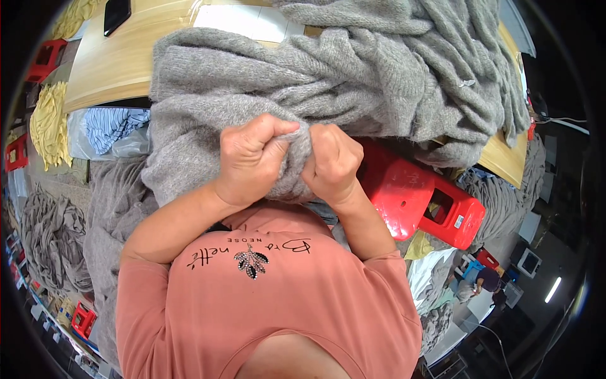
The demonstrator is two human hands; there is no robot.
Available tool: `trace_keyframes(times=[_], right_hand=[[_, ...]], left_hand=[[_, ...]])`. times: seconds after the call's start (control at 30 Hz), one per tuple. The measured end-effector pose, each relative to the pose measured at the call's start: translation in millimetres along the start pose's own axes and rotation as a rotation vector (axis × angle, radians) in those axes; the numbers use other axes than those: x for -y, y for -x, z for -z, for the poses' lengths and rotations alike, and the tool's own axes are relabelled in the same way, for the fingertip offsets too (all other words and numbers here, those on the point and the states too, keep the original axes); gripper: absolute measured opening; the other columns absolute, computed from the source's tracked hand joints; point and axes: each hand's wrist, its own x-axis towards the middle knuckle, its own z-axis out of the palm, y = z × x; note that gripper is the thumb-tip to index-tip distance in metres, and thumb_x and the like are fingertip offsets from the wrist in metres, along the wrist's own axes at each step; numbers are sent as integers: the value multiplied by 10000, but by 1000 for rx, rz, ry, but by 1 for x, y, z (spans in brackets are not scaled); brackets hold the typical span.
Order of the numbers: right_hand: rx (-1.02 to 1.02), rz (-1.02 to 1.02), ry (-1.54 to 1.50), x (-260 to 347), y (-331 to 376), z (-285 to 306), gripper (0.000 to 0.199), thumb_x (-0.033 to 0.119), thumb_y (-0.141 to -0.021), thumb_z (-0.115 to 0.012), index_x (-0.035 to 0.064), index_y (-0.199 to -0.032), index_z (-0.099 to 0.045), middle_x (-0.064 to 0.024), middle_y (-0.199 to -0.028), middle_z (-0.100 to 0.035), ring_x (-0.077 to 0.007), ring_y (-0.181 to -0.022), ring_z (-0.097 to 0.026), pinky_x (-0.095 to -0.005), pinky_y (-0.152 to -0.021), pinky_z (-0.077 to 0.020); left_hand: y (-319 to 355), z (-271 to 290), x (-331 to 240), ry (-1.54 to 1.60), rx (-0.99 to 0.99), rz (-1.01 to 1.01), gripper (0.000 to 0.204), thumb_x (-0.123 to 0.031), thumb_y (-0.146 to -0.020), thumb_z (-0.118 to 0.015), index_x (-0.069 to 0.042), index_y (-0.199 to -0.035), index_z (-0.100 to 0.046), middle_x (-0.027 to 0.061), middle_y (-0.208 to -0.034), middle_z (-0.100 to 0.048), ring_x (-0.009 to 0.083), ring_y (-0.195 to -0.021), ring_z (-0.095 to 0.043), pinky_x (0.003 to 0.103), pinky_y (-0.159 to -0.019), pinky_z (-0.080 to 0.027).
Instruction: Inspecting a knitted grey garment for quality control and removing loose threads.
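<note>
Both fists are closed on a soft grey knit garment (189,148) in front of my chest. My left hand (252,158) pinches a fold of it, thumb and forefinger pressed together. Close beside it, my right hand (332,161) grips the same fold, its fingers curled in. A short, bunched stretch of the knit shows between the two hands. The garment spreads up and left over the table edge, and its full shape is hidden in the folds. More grey knitwear (435,63) lies heaped on the table beyond my hands.
The wooden table (104,69) holds a black phone (117,15) at the far left. A red plastic stool (404,196) stands close by my right arm. Yellow cloth (49,126), a bag of blue striped cloth (113,129) and grey heaps (50,234) lie at left. Another person (486,281) is far right.
</note>
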Motion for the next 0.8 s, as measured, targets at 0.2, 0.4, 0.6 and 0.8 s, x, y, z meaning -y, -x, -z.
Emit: trace_keyframes(times=[0.2, 0.4, 0.6, 0.8], right_hand=[[43, -103, -214, 8, -15, 3, 250, -103, -567, -462, -40, -797, -537, -126, -608, -466, -276, -496, -495, -323, -450, -394], [131, -271, -423, 9, -18, 9, 105, -50, -591, -506, 8, -666, -461, -116, -558, -413, -274, -456, -456, -358, -428, -375], [-48, 97, 71, -2, -18, -14, 138, 8, -545, -524, 54, -659, -460, -47, -516, -371, -202, -416, -437, -313, -383, -361], [-92, 101, 20, 1, -7, -9, 264, -57, -540, -541, -18, -801, -517, -67, -530, -415, -217, -403, -434, -304, -375, -354]], left_hand=[[-5, 9, 2, -167, -134, -237, 194, 113, -675, -570, -2, -825, -614, 111, -652, -572, 181, -539, -571, 253, -481, -434], [-7, 7, 3, -172, -80, -409, 222, 131, -644, -566, 15, -830, -597, 116, -681, -583, 229, -564, -585, 271, -477, -454], [-6, 5, 11, -368, -117, -572, 233, 137, -593, -572, 55, -810, -572, 133, -667, -579, 235, -535, -575, 276, -449, -458], [1, 6, 10, -379, -106, -665, 237, 112, -588, -564, 52, -816, -572, 117, -646, -577, 222, -516, -567, 279, -441, -462]])
